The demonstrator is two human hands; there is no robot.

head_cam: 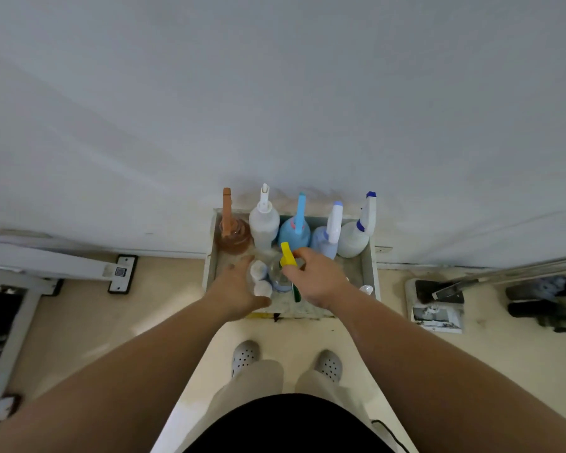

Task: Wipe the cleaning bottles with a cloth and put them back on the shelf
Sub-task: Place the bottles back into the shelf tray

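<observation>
Cleaning bottles sit on a low shelf [369, 263] against the wall. Five sprayers stand along the back: brown [232, 232], white [264, 225], blue [294, 232], pale blue [328, 238] and a white one with a blue nozzle [356, 238].

The yellow-trigger bottle [286, 256] stands upright in the front row with a clear body. The right hand [317, 279] is on it, fingers curled at the neck just under the trigger, which looks like a grasp.

The left hand [232, 286] is released with fingers spread, just beside two small white-capped bottles [258, 270]. I can't tell whether it touches them. No cloth is in view.

Handling is my judgement only:
- The plastic is thin, so it's stiff at the neck and squashy mid-body.
- It's probably light, and the fill level is unreadable.
- The surface may be slick or dusty.
- Lift it by the neck, not the trigger lever, and keep it upright.
- The neighbours are packed close, so pull straight up to avoid toppling them.
</observation>
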